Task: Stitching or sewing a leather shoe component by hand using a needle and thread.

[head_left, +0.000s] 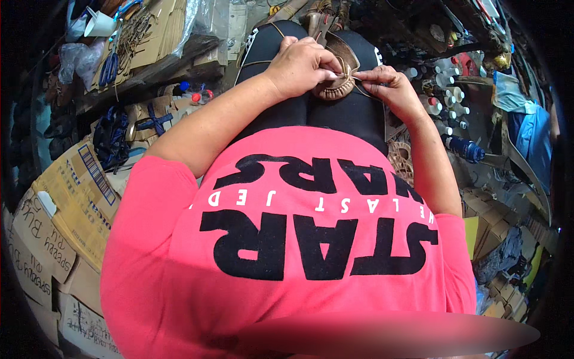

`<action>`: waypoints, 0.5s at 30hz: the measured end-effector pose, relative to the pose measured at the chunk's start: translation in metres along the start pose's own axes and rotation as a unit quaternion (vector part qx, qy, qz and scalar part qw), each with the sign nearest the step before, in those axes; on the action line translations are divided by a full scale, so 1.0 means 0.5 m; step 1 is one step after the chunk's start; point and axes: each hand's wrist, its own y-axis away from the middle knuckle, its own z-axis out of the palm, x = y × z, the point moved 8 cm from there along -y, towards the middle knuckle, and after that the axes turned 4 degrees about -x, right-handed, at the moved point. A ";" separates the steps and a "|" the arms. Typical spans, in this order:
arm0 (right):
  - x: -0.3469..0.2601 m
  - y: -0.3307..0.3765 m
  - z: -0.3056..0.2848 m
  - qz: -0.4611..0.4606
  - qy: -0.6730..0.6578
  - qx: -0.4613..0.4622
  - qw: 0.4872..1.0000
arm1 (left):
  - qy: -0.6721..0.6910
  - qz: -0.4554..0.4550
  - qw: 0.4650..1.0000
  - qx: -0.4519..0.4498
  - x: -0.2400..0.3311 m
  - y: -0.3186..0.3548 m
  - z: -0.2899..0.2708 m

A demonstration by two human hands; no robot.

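A tan leather shoe (335, 84) rests on the person's lap at the far centre; the left hand (299, 66) clamps over its upper while the right hand (385, 84) pinches the lace (353, 75) at the toe. Judged light, soft and pliable, best gripped at the stitched rim. Small white bottles (445, 90) with red and white caps stand right; contents cannot be told.

A small tan leather shoe (336, 78), moccasin style with a gathered, puckered seam around its toe, is lying on the person's lap, resting across the black trousers (335, 110) near the knees. Its toe is pointing toward the person's body, its open heel end away. A thin tan lace (353, 76) is crossing the upper near the toe seam, pulled taut sideways. The inner lining is showing darker brown. The sole is not visible.
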 end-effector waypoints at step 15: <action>-0.010 -0.012 0.007 0.019 -0.085 0.030 0.996 | -0.108 0.033 0.990 -0.087 0.047 -0.045 0.005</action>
